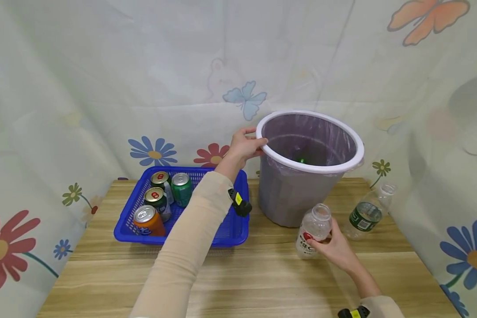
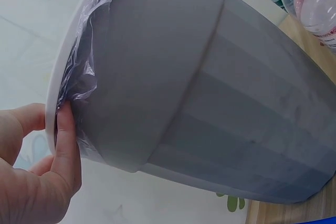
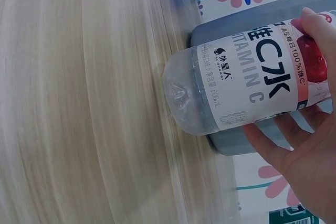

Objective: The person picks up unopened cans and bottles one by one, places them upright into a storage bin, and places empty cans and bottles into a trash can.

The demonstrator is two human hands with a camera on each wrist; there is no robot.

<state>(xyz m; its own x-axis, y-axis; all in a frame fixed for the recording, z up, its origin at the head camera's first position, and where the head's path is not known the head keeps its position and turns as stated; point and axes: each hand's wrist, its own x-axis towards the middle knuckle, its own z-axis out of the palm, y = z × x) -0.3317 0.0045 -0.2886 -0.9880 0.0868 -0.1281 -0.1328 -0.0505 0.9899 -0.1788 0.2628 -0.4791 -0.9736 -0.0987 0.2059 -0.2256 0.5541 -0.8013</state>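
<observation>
With thumb and fingers my left hand (image 1: 244, 145) pinches the white rim of a grey trash bin (image 1: 290, 194), which leans to the right. In the left wrist view, fingertips (image 2: 65, 124) lie under that rim, against the clear plastic liner (image 2: 84, 74). My right hand (image 1: 337, 249) grips a clear plastic bottle (image 1: 312, 229) with a white vitamin-drink label, in front of the bin. The right wrist view shows the bottle's label (image 3: 252, 72) and its base near the tabletop. A small green item (image 1: 302, 161) shows deep inside the bin, mostly hidden.
A blue basket (image 1: 121, 221) on the left holds several cans, among them an orange can (image 1: 149, 221) and a green can (image 1: 181, 190). Right of the held bottle stands a clear bottle with a green label (image 1: 365, 216). A flowered curtain (image 1: 183, 110) encloses the wooden table (image 1: 242, 282).
</observation>
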